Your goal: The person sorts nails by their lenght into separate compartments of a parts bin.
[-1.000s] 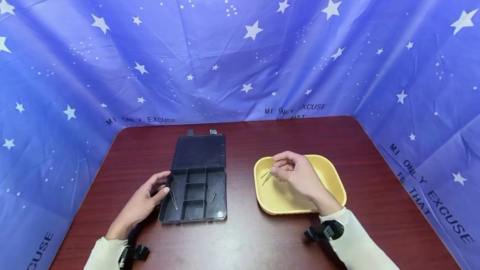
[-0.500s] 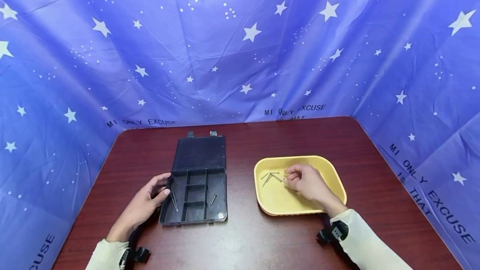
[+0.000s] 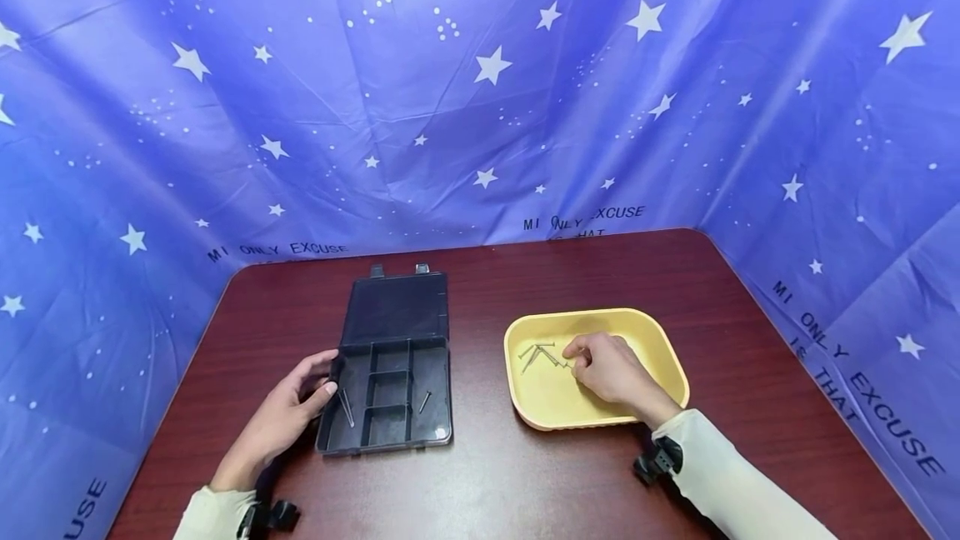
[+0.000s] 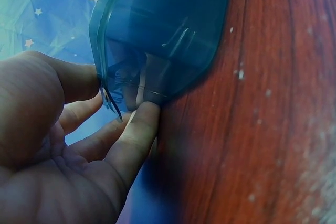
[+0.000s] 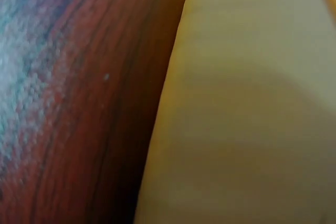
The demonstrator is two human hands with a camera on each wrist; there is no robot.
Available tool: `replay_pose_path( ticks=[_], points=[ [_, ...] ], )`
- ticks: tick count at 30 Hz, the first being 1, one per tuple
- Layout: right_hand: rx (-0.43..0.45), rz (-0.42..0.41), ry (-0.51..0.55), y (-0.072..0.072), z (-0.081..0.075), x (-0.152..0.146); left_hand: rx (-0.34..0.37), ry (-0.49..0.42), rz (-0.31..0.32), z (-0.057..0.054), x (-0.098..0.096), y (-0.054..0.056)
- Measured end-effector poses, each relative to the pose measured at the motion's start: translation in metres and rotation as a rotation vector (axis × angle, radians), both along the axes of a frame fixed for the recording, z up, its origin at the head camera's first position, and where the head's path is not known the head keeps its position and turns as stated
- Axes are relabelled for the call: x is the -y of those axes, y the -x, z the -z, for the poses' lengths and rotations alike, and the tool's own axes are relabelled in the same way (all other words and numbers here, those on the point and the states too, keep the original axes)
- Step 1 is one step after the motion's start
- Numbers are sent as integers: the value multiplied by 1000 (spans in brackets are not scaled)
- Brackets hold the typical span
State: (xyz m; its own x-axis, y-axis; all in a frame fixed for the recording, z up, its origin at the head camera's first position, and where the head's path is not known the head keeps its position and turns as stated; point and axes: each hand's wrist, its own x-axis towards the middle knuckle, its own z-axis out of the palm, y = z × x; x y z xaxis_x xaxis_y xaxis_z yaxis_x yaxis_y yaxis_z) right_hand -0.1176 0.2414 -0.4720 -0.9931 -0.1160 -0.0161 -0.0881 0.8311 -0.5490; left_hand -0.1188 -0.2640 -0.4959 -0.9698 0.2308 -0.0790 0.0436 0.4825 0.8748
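An opened black compartment box (image 3: 390,307) lies on the table, lid folded back. My left hand (image 3: 281,415) grips its left edge; in the left wrist view, thumb and fingers hold the translucent side (image 4: 163,19) between them. Long thin screws (image 3: 346,408) lie in the box's left compartment, and one shorter screw (image 3: 425,402) lies in the right one. Inside the yellow tray (image 3: 585,419), my right hand (image 3: 615,369) reaches down with bent fingers beside several loose screws (image 3: 536,352). A screw end shows right at its fingertips; I cannot tell whether they pinch it.
The dark red wooden table (image 3: 480,473) has a starry blue curtain (image 3: 420,90) behind it and on both sides. The tray's outer wall (image 5: 236,103) fills much of the right wrist view. Two latches (image 3: 422,268) stick out from the lid's far edge.
My right hand has moved right and lower within the tray, uncovering more of the screws on its left. The left hand keeps its hold on the box.
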Motion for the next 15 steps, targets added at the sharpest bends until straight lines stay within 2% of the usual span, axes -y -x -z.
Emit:
replay_pose_path(
  ticks=[7,15],
  points=[
    [2,-25,-53,-1,-2,3,-8,-5,-2,1,0,-1],
    [-35,4,54,1,-1,-5,9,-12,-8,1,0,-1]
  ],
)
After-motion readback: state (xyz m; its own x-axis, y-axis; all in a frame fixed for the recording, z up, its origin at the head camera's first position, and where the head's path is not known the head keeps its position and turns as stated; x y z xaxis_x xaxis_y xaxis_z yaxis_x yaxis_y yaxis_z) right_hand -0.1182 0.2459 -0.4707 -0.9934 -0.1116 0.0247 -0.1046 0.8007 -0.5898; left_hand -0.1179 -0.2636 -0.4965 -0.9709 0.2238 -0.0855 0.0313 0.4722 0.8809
